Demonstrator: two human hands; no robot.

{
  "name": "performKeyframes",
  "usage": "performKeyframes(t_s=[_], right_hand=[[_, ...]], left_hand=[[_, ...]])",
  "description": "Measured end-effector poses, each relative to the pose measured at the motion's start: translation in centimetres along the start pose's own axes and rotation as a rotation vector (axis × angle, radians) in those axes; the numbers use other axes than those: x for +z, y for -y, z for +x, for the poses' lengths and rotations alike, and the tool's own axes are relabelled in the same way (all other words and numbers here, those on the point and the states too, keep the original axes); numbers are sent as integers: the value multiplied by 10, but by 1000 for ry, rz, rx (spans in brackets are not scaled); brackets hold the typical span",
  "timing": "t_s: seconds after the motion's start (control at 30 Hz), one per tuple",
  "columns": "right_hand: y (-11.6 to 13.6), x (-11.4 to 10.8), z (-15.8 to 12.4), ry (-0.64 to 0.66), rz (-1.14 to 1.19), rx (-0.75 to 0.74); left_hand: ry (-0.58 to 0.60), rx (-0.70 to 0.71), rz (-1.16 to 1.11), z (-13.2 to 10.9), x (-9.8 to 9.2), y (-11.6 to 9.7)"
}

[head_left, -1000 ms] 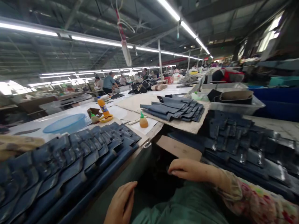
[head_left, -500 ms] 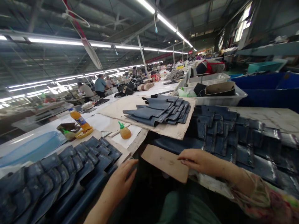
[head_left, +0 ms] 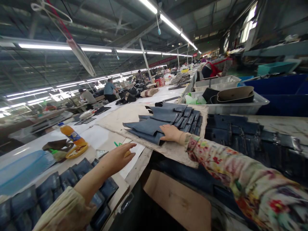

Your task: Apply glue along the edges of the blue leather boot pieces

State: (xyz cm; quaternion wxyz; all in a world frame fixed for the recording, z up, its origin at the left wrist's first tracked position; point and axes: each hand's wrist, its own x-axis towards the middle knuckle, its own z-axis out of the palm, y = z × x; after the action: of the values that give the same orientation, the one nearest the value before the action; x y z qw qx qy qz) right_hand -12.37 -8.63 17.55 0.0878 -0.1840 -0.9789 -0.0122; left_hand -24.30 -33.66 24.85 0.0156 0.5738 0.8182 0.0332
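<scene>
My right hand point(head_left: 171, 133) rests on the near part of a fanned pile of dark blue leather-like pieces point(head_left: 154, 123), its fingers stretched over them. The pile lies on a pale, worn board point(head_left: 113, 117). My left hand point(head_left: 117, 159) is held out over the table with fingers extended, holding nothing I can see. Just behind it, a squeeze bottle with a green nozzle point(head_left: 117, 144) is mostly hidden by the fingers. Below my hands, a brown board point(head_left: 178, 195) lies at my lap.
Overlapping blue pieces spread at left point(head_left: 49, 184) and right point(head_left: 243, 134). On the left are an orange drink bottle point(head_left: 71, 134), a yellow roll of tape point(head_left: 77, 150) and a blue translucent basin point(head_left: 21, 170). White bins point(head_left: 258, 102) stand behind at right. Other people work farther off.
My right hand has left the brown board and reached forward onto the blue pile. My left hand has moved forward to the squeeze bottle. The view has shifted slightly.
</scene>
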Motion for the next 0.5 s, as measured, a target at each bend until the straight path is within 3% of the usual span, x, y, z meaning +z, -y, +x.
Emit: performKeyframes(t_s=[0.17,0.37,0.5], right_hand=[[21,8,42,-46,-8,-44],[1,-28,68,-216,-13,-51],[-14,-49,59,-340,12,-61]], left_hand=[[40,9,82,69,16,8],[-214,-39,102,154,19,10],[-323,-61,77,193,11,-6]])
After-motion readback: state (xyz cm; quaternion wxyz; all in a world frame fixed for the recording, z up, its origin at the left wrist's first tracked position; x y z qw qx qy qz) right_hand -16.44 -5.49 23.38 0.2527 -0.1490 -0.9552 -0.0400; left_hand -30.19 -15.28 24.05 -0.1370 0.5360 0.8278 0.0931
